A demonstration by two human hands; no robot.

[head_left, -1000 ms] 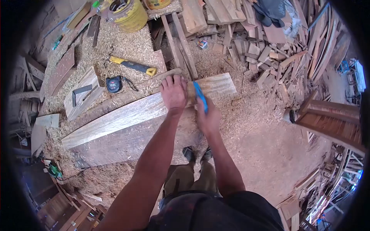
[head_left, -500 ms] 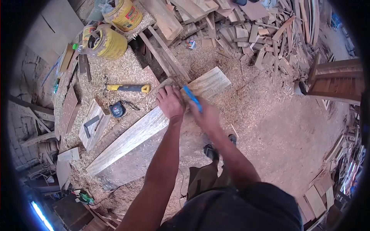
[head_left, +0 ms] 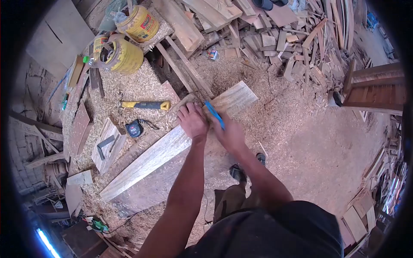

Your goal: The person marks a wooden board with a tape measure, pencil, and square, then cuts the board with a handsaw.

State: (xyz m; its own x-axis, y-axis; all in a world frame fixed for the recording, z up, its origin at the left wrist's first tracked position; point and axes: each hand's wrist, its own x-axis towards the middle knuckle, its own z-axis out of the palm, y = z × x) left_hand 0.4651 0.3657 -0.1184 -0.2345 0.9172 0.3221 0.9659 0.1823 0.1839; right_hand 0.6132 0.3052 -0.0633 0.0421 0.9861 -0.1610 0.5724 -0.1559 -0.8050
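Note:
A long pale wooden plank (head_left: pixel 148 162) lies diagonally across a low work surface, its far end reaching up to the right. My left hand (head_left: pixel 192 121) bears down on the plank, fingers bent over its far edge beside a rough brown piece of wood. Just right of it, my right hand (head_left: pixel 231 134) is closed around a blue saw (head_left: pixel 214 114), which crosses the plank at an angle. The saw's blade is too thin to make out from above.
A yellow-and-black hammer (head_left: pixel 146 105), tape measure (head_left: pixel 134 128) and small square (head_left: pixel 103 147) lie among shavings on the left. Yellow buckets (head_left: pixel 124 56) stand at upper left. Offcuts (head_left: pixel 297 47) are heaped at upper right; a wooden furniture piece (head_left: pixel 374 89) stands far right.
My right hand, blurred before, shows sharply now, with the blue saw shifted slightly down. My left hand stays on the plank. The whole view has shifted a little.

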